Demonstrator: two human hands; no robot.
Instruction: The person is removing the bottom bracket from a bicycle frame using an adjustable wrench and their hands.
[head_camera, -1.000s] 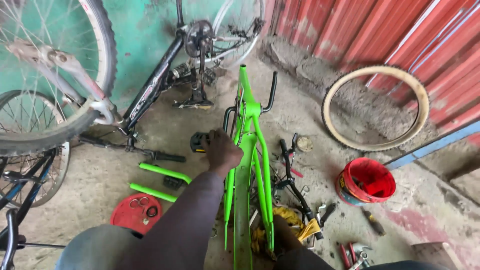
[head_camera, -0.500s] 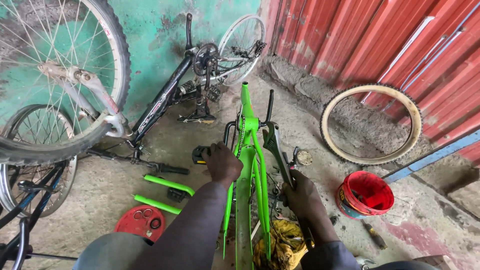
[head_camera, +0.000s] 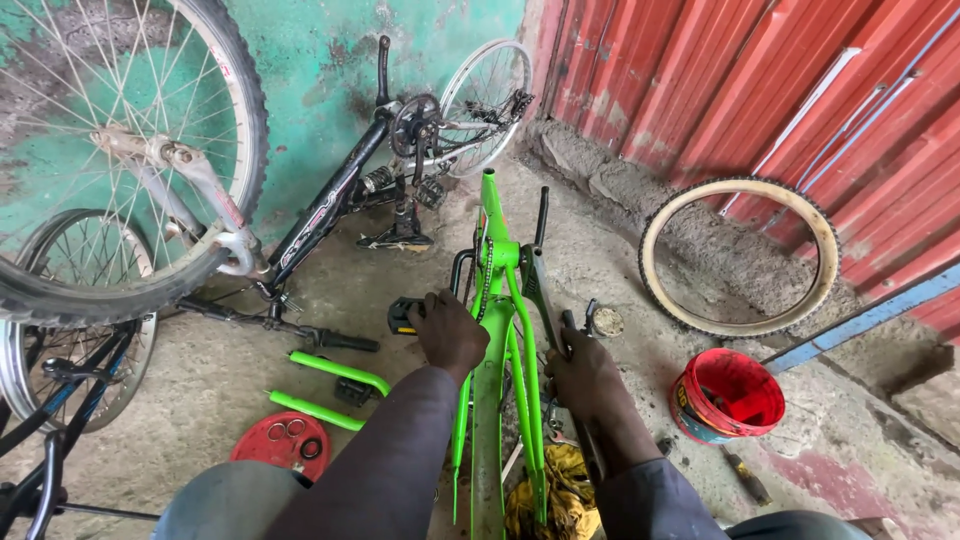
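Big wheel (head_camera: 130, 160): up on the left, near the green wall.
Black bike (head_camera: 340, 200): lying on the floor by the wall.
Green bike frame (head_camera: 497, 330): in the middle, standing on the floor between both hands.
Loose tire (head_camera: 740, 257): leaning on the red wall, right side.
Red bucket (head_camera: 725, 395): on the floor, right of the frame.
Left hand (head_camera: 450, 332): curled around the black pedal (head_camera: 403, 315), touching the frame.
Right hand (head_camera: 590, 375): closed around a dark bar (head_camera: 535, 280) beside the frame.

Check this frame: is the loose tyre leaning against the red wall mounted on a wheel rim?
No. The loose tyre stands by itself against the red corrugated wall, and ground and wall show through its open middle, with no rim or spokes.
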